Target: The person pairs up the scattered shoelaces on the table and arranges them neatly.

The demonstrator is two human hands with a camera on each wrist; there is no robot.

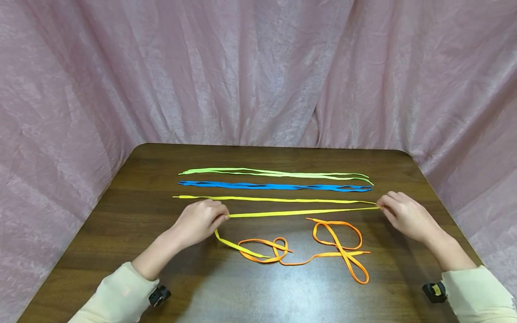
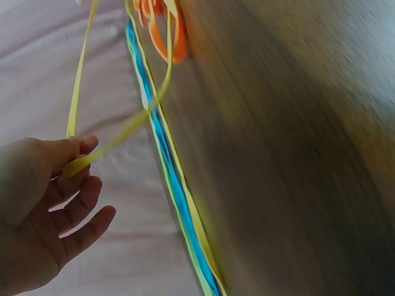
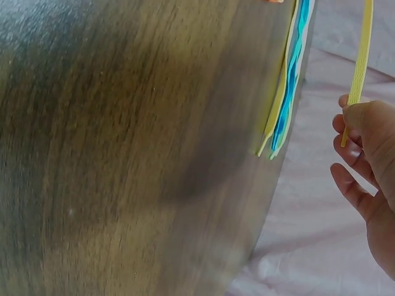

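My left hand (image 1: 202, 220) pinches a yellow shoelace (image 1: 299, 212) between thumb and finger. At the other side my right hand (image 1: 409, 217) pinches it near its tip, which pokes out below the thumb in the right wrist view. Between the hands the lace runs nearly straight; both wrist views show it raised. Its loose tail (image 1: 238, 246) drops from the left hand and reaches over an orange shoelace (image 1: 349, 262), which lies in loops nearer me. Just beyond the held lace, another yellow strand (image 1: 278, 199) lies stretched across the table.
Farther back, blue laces (image 1: 274, 186) and green laces (image 1: 266, 172) lie in rows side by side on the brown wooden table (image 1: 121, 197). A pink curtain (image 1: 242, 72) hangs behind the table and at both sides. Each wrist wears a small black camera (image 1: 159, 296).
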